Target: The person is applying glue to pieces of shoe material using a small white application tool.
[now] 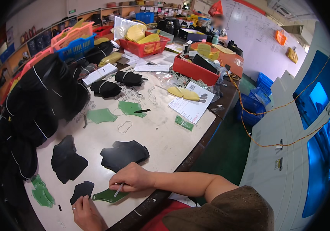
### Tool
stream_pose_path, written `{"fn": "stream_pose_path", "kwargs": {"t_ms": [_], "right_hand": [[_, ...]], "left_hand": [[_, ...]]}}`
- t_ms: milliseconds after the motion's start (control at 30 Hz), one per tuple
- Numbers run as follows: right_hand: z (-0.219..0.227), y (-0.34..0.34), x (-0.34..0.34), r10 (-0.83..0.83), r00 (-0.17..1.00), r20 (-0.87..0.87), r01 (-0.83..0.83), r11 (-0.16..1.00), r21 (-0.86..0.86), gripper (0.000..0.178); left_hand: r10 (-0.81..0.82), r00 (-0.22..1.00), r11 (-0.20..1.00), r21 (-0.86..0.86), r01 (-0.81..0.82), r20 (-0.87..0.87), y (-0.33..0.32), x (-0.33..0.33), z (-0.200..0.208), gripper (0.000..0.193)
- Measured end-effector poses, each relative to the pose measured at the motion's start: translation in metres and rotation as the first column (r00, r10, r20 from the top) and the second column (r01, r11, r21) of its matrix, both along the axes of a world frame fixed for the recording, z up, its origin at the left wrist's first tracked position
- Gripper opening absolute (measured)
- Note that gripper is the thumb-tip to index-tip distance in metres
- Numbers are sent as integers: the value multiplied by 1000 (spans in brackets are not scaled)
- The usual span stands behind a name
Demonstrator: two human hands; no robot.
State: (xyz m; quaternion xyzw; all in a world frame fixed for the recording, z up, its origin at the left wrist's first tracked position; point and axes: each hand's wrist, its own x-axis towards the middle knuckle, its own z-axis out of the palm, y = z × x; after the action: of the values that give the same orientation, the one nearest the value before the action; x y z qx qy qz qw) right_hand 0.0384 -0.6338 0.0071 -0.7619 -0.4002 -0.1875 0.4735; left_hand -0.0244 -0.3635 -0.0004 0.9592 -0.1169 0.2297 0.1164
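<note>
My left hand (86, 216) has its fingertips at the lower edge of a small black fabric piece (82, 190), gripping it at the table's near side. In my right hand (134, 178) is a slim silver pen (118, 190), tilted with its tip down over a green template (107, 195). The right hand partly covers that template. Beyond it lies a stack of black cut pieces (124, 154), and to the left another black stack (68, 159). Farther off rest a pale green template (101, 115) and a second green template (131, 108) with a short black strip on it.
A large heap of black bundles (37, 92) lines the left side. Green scraps (42, 192) lie at the near left. Two bundled black rolls (106, 89), a printed sheet (192, 103), a red box (195, 70) and a red basket (145, 47) occupy the far part.
</note>
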Motion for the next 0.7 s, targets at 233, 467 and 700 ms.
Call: {"fn": "stream_pose_path", "kwargs": {"t_ms": [233,467,700], "right_hand": [[-3,-1,0,7,1000,-10,-7,1000,6,6],[19,0,-4,-117,982,-149,138,980,146,8],[27,12,-15,-205,826,-525,186,978,-90,18]], "left_hand": [[-15,1000,1000,-8,15,5,4,-2,-8,25],[-229,967,972,-33,234,111,-21,-10,35,31],[-299,953,944,-160,288,-54,-38,-73,5,24]]}}
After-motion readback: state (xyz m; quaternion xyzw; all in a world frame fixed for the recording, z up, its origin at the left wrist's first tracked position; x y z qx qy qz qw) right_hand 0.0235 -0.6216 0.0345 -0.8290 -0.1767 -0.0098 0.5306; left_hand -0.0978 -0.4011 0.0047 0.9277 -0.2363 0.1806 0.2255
